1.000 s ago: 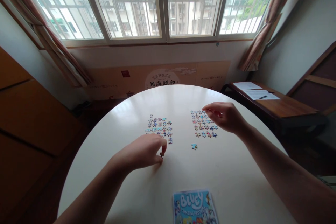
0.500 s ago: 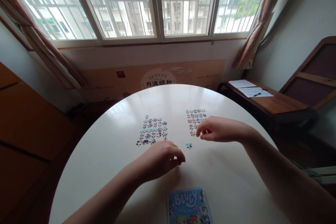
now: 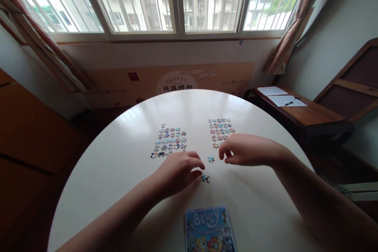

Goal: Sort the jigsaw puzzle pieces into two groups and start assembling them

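My left hand (image 3: pixel 181 169) hovers low over the white round table, its thumb and index finger a little apart. Just beyond those fingertips lies a blue and dark jigsaw puzzle piece (image 3: pixel 206 178). Another jigsaw piece (image 3: pixel 211 159), mostly light blue, sits between the two hands. My right hand (image 3: pixel 240 150) is beside it, fingers bent with a gap to the thumb and nothing visible between them. Rows of loose jigsaw pieces (image 3: pixel 167 140) spread out beyond my left hand. A second block of pieces (image 3: pixel 219 126) lies beyond my right hand, which partly covers it.
A blue "BLUEY" picture case (image 3: pixel 209 230) lies at the near side of the table (image 3: pixel 97 189). To the right, a wooden side table (image 3: pixel 321 115) holds papers (image 3: pixel 283 100) and a pen. Barred windows and a printed box panel (image 3: pixel 115 82) are behind.
A jigsaw piece now shows on the table by my left fingertips, and those fingers have parted. My right hand has come slightly nearer to the light blue piece. The view has tilted slightly.
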Demonstrator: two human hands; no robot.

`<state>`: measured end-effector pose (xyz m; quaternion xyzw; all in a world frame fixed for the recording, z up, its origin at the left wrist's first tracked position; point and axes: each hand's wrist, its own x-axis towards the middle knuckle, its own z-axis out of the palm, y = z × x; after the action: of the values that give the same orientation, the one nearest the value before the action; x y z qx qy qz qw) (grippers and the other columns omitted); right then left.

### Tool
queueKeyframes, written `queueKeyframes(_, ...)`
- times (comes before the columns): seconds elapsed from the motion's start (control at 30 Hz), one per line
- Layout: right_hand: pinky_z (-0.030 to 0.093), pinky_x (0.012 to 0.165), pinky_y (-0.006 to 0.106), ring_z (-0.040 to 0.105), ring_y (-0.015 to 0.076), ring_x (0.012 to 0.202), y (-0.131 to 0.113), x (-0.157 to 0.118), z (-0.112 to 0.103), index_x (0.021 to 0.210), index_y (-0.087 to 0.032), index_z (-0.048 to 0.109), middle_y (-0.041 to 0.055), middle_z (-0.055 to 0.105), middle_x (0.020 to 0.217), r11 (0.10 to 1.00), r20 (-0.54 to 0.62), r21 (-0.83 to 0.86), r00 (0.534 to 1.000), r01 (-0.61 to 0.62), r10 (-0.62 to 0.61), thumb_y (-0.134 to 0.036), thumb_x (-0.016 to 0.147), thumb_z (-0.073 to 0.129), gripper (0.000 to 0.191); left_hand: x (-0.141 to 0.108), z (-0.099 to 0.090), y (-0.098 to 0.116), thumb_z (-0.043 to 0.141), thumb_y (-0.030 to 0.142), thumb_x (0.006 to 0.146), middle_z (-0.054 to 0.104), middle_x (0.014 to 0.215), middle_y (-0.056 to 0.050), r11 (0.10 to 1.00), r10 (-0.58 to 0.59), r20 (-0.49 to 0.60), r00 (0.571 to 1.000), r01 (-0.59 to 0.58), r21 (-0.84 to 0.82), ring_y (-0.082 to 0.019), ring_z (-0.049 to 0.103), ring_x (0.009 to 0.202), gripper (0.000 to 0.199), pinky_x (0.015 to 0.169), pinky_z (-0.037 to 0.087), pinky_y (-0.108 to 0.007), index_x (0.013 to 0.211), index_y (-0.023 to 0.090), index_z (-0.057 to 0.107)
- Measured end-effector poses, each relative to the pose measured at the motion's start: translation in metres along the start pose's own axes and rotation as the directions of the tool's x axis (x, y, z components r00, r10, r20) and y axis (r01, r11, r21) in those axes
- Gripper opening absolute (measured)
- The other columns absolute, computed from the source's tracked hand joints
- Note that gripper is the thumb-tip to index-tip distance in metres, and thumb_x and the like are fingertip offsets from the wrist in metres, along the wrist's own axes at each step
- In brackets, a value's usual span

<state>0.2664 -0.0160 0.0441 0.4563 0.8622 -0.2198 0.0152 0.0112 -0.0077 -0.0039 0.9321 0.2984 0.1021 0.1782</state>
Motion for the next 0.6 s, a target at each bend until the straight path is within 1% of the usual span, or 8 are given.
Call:
queueKeyframes(0.1, 0.045, 0.075, 0.031, 0.069, 0.0221, 0.088, -0.006, -0.003, 0.005, 0.106, -0.023, 0.078, 0.0059, 0.078, 0.095, 0.999, -0.057, -0.047, 0.998, -0.025, 0.023, -0.015, 0.084, 0.059, 0.03, -0.001, 0.002, 0.003, 0.066, 0.017, 0.086, 0.075, 0.102, 0.0, 0.999, 0.029, 0.04, 0.999, -0.03, 0.013, -0.017, 0.07, 0.08, 0.02, 0.072, 0.05, -0.029, 0.098, 0.027, 0.078)
queueKeyframes(0.2, 0.046, 0.079, 0.033, 0.07, 0.0247, 0.095, -0.015, -0.01, 0.008, 0.112, -0.024, 0.077, 0.0067, 0.078, 0.102, 0.992, -0.123, -0.099, 0.991, -0.073, 0.06, -0.019, 0.087, 0.059, 0.031, -0.001, 0.005, 0.006, 0.064, 0.016, 0.084, 0.074, 0.101, 0.0, 0.999, 0.04, 0.046, 0.998, -0.041, 0.007, -0.015, 0.067, 0.074, 0.021, 0.068, 0.047, -0.027, 0.095, 0.028, 0.078)
queueKeyframes(0.3, 0.046, 0.077, 0.032, 0.071, 0.0236, 0.091, -0.025, -0.018, 0.007, 0.113, -0.025, 0.076, 0.0062, 0.078, 0.098, 0.989, -0.127, -0.125, 0.99, -0.075, 0.059, -0.023, 0.09, 0.058, 0.029, -0.001, 0.008, 0.006, 0.062, 0.016, 0.084, 0.074, 0.099, 0.001, 1.0, 0.018, 0.04, 0.999, -0.017, -0.018, -0.014, 0.066, 0.072, 0.022, 0.068, 0.046, -0.027, 0.092, 0.028, 0.078)
queueKeyframes(0.37, 0.045, 0.073, 0.031, 0.07, 0.0224, 0.086, -0.03, -0.021, 0.006, 0.11, -0.025, 0.076, 0.0054, 0.078, 0.093, 0.985, -0.125, -0.151, 0.99, -0.084, 0.065, -0.022, 0.092, 0.057, 0.026, 0.0, 0.01, 0.006, 0.062, 0.016, 0.083, 0.074, 0.099, 0.001, 0.999, -0.014, 0.035, 0.999, 0.015, -0.036, -0.015, 0.066, 0.073, 0.022, 0.07, 0.047, -0.028, 0.092, 0.028, 0.078)
queueKeyframes(0.43, 0.043, 0.069, 0.031, 0.069, 0.0212, 0.081, -0.032, -0.02, 0.007, 0.102, -0.024, 0.076, 0.0048, 0.077, 0.089, 0.976, -0.123, -0.19, 0.989, -0.105, 0.082, -0.019, 0.092, 0.056, 0.023, 0.001, 0.012, 0.006, 0.062, 0.017, 0.082, 0.073, 0.1, 0.001, 0.997, -0.055, 0.033, 0.998, 0.056, -0.047, -0.015, 0.066, 0.074, 0.021, 0.071, 0.048, -0.029, 0.091, 0.028, 0.078)
queueKeyframes(0.53, 0.041, 0.064, 0.029, 0.066, 0.0196, 0.075, -0.029, -0.012, 0.012, 0.092, -0.021, 0.075, 0.0051, 0.075, 0.083, 0.968, -0.126, -0.222, 0.988, -0.118, 0.091, -0.012, 0.09, 0.055, 0.022, 0.003, 0.015, 0.009, 0.063, 0.018, 0.08, 0.072, 0.098, 0.0, 0.991, -0.12, 0.032, 0.992, 0.122, -0.052, -0.017, 0.066, 0.076, 0.019, 0.072, 0.048, -0.029, 0.089, 0.027, 0.077)
queueKeyframes(0.6, 0.04, 0.064, 0.029, 0.066, 0.0191, 0.074, -0.023, -0.004, 0.018, 0.088, -0.019, 0.074, 0.0059, 0.075, 0.082, 0.976, -0.159, -0.187, 0.984, -0.107, 0.078, -0.012, 0.089, 0.055, 0.021, 0.004, 0.016, 0.012, 0.063, 0.018, 0.079, 0.071, 0.097, -0.001, 0.984, -0.168, 0.036, 0.985, 0.17, -0.06, -0.018, 0.066, 0.079, 0.018, 0.073, 0.049, -0.03, 0.088, 0.026, 0.077)
